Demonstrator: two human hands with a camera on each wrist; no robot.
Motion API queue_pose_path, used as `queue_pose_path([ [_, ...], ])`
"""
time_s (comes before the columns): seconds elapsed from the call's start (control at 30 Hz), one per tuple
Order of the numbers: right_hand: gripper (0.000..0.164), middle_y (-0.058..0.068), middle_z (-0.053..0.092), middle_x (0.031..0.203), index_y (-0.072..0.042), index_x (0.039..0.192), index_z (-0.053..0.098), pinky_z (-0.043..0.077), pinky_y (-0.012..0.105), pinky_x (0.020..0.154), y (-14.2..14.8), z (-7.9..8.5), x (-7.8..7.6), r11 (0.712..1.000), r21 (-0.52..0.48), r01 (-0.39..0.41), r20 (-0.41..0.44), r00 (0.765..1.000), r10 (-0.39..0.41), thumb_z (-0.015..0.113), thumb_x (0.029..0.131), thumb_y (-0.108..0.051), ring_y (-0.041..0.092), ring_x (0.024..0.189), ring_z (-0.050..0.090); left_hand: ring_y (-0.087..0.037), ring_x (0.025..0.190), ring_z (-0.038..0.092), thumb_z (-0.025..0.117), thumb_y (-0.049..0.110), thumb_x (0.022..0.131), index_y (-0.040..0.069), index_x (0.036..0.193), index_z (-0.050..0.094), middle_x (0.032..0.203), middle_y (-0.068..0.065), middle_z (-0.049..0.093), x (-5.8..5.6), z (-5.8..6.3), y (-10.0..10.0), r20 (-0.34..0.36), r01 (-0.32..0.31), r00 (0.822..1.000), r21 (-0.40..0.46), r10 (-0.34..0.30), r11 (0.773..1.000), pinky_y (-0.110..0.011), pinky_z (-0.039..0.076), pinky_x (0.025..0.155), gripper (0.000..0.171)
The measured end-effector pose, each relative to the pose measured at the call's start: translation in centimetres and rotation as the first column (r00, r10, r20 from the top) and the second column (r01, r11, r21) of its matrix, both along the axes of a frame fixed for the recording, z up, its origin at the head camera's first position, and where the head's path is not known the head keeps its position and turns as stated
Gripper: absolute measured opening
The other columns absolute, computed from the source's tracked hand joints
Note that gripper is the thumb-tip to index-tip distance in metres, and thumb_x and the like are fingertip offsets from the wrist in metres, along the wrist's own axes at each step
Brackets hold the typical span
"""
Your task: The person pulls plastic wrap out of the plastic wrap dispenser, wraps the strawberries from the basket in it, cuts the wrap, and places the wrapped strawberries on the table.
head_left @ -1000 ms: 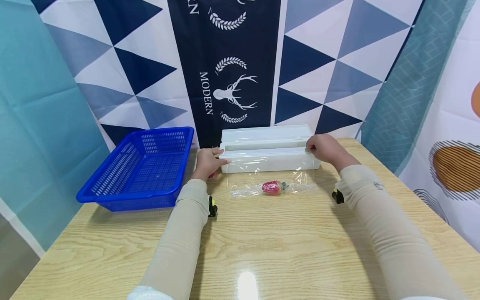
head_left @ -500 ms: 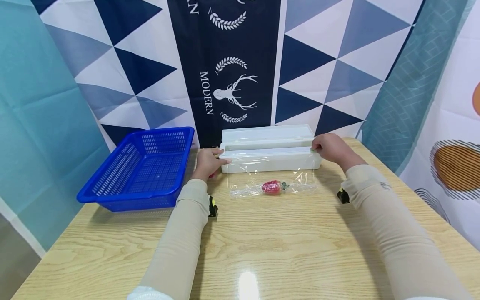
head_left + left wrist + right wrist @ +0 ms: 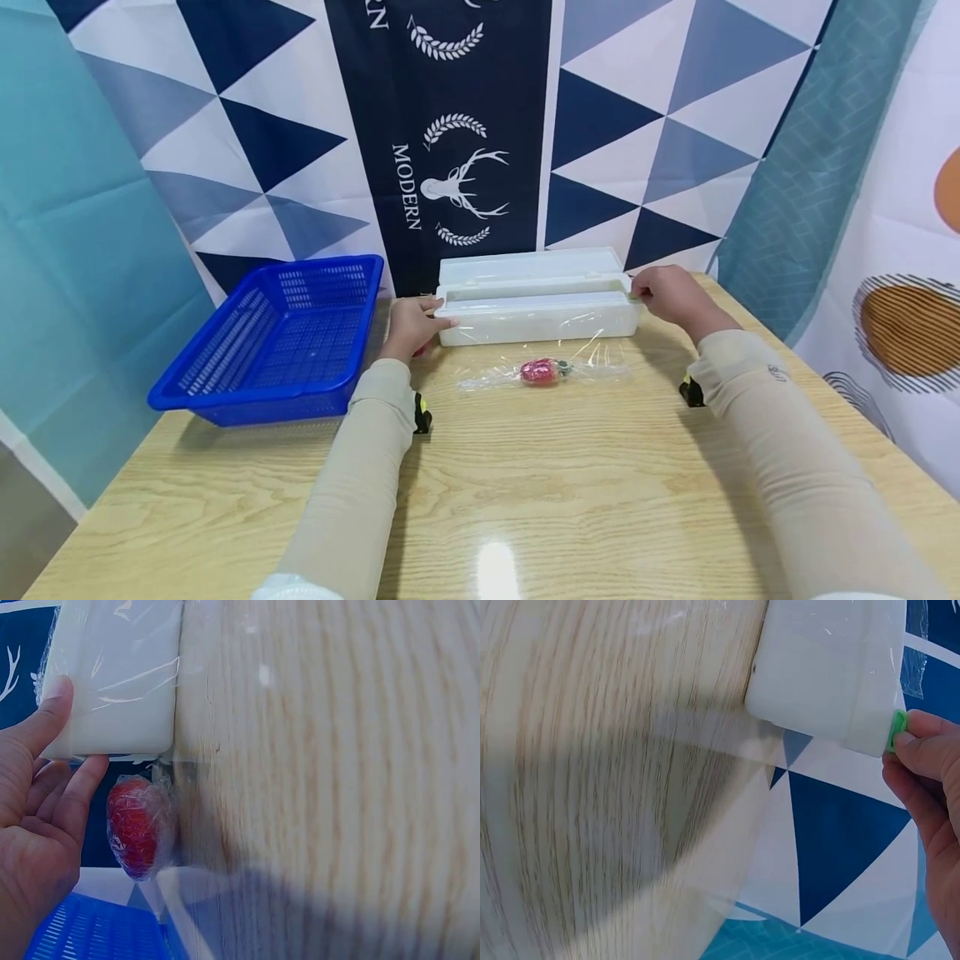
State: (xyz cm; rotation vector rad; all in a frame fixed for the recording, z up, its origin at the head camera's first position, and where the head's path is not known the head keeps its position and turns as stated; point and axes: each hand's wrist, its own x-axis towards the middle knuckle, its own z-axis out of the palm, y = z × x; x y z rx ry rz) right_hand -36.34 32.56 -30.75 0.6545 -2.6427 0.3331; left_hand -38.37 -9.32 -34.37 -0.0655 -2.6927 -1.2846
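Observation:
A white cling film dispenser (image 3: 540, 321) stands at the back of the table with its lid tipped back. My left hand (image 3: 410, 325) grips its left end; in the left wrist view the thumb lies on the box and the fingers bear against the end face. At the other end my right hand (image 3: 671, 293) pinches a small green slide cutter (image 3: 898, 731) on the box's edge. In front of the box, a red strawberry (image 3: 538, 372) with a green top lies in clear film (image 3: 600, 371). A second film-wrapped red fruit (image 3: 139, 825) sits just below my left hand.
To the left stands a blue plastic basket (image 3: 300, 333) with slotted walls, close to my left forearm. A patterned curtain (image 3: 450, 167) hangs right behind the box. The wooden table (image 3: 562, 483) reaches toward me.
My right hand has slid right along the box's edge to its end. The film stretched from the box down to the strawberry has slackened and sunk. My left hand has stayed put.

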Motion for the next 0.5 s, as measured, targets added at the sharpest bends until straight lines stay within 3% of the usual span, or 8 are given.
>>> queue_pose_path([
  [0.27,0.012,0.023,0.068,0.094,0.008,0.092,0.071,0.050,0.054,0.081,-0.4,-0.2,1.0,0.999,-0.010,0.051,0.075,0.996,-0.050,0.064,0.082,0.010,0.039,0.089,0.063,-0.026,0.125,0.053,0.084,0.026,0.077,0.009,0.126,0.065,0.134,-0.009,0.059,0.0,-0.3,0.1,-0.018,0.021,1.000,0.025,-0.021,0.999,-0.037,0.042,0.103,0.055],
  [0.43,0.028,0.029,0.060,0.112,0.008,0.107,0.067,0.040,0.057,0.097,-1.1,-0.9,1.8,1.000,-0.029,0.008,0.010,1.000,-0.008,0.072,0.080,0.001,0.046,0.109,0.053,-0.024,0.114,0.061,0.085,0.025,0.077,0.004,0.126,0.065,0.133,-0.010,0.059,0.1,-0.7,-0.1,-0.061,0.053,0.997,0.039,-0.051,0.998,-0.035,0.048,0.097,0.058],
  [0.5,0.027,0.028,0.059,0.113,0.006,0.106,0.067,0.037,0.057,0.099,-1.5,-1.1,1.9,0.999,-0.049,-0.011,-0.029,1.000,0.009,0.074,0.080,-0.001,0.046,0.111,0.051,-0.024,0.108,0.064,0.085,0.025,0.076,0.003,0.127,0.064,0.133,-0.010,0.060,0.1,-0.5,0.1,-0.058,0.060,0.997,0.045,-0.058,0.997,-0.035,0.051,0.092,0.060],
])
